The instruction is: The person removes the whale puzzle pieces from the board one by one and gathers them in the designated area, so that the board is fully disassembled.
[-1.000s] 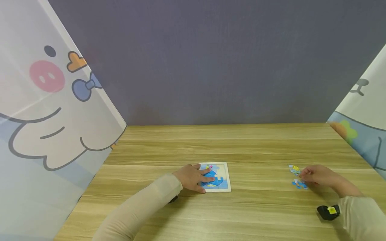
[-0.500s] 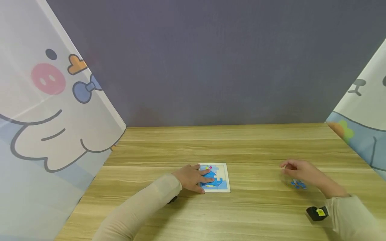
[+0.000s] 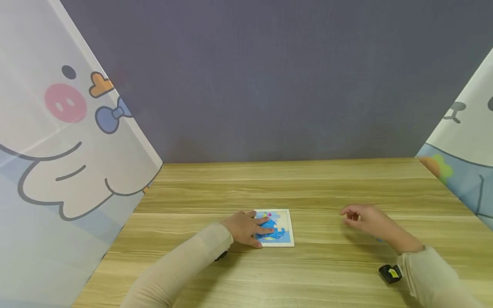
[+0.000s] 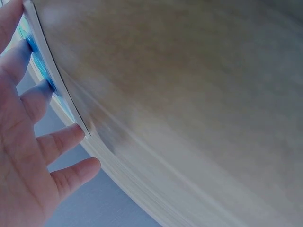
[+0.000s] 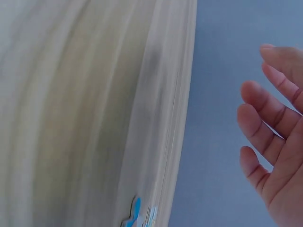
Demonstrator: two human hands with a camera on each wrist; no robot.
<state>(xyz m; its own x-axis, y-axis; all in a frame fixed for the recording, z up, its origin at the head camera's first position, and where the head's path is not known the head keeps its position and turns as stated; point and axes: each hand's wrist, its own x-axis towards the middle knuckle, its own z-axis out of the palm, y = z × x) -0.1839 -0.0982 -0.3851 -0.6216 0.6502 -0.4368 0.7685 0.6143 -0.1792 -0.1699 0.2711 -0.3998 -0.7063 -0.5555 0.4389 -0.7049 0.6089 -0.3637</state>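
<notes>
The left hand lies spread over the left part of a white-framed puzzle board with a blue picture. In the left wrist view, the fingers of the left hand are apart, several touching the board. The right hand hovers above the table right of the board, fingers loosely bent, with a gap between thumb and index finger. No piece shows in the right hand in the right wrist view. A blue puzzle piece peeks out beside it; the other loose pieces are mostly hidden.
The wooden table ends at a dark grey panel. Printed cloths hang at left and right. A black device with a yellow mark is by the right sleeve. Puzzle pieces lie near the table edge.
The right hand has moved left from the loose pieces, its forearm now covering most of them. The left hand has stayed on the board.
</notes>
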